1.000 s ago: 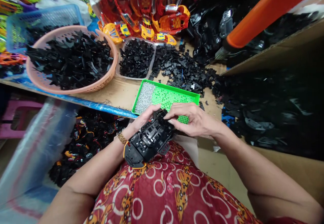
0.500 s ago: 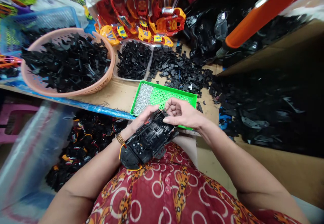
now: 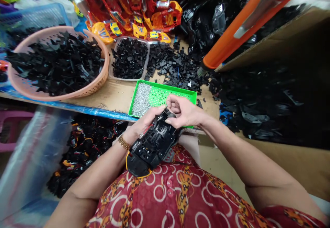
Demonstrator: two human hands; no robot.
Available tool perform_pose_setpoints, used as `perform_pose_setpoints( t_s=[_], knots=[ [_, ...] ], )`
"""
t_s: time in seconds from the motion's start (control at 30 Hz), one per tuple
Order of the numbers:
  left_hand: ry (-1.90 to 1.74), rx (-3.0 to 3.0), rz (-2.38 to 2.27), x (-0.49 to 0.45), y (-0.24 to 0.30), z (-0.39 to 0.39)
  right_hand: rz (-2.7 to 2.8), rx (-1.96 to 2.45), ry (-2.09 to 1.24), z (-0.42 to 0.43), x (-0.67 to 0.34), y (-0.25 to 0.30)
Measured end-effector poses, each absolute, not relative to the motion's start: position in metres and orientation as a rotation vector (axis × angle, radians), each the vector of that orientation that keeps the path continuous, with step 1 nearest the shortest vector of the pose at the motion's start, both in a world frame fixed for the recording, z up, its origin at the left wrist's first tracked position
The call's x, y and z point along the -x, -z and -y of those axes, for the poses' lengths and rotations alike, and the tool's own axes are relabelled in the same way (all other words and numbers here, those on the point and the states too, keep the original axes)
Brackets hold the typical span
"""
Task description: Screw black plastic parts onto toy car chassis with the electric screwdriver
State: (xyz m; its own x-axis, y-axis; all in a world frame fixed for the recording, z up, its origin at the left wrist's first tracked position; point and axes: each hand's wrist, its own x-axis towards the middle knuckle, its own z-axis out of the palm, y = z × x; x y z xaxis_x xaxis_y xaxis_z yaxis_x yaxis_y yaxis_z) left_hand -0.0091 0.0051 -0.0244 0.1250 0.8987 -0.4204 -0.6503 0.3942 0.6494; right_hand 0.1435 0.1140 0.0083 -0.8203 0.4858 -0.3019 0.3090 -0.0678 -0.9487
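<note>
Two hands (left (image 3: pixel 144 123), right (image 3: pixel 184 111)) grip one chassis (image 3: pixel 153 144).

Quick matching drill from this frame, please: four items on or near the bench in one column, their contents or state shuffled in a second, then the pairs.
Column one:
1. green tray
2. pink basket
3. clear tub
4. black toy car chassis

Column two:
A. heaped with large black plastic pieces
B. held between both hands over the lap
C. small silver screws piled at its left end
D. filled with small black parts

Pairs: 1-C, 2-A, 3-D, 4-B
</note>
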Motion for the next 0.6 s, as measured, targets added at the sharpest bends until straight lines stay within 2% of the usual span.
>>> perform_pose_setpoints(
  t_s=[0.07,0.23,0.37,0.6],
  knots=[
    [-1.112,-0.337,-0.823,0.005,0.018,-0.012,2.061,0.909,-1.951,-0.119,-0.144,-0.01],
    [-1.27,-0.475,-0.879,0.001,0.012,-0.012,1.921,0.912,-1.833,-0.121,-0.152,-0.016],
    [-1.334,-0.5,-0.929,-0.003,0.015,0.006,2.037,0.805,-1.714,-0.106,-0.167,-0.015],
    [-1.195,-0.652,-1.061,0.005,0.017,0.023,2.078,0.747,-1.641,-0.079,-0.181,0.0]
  ],
)
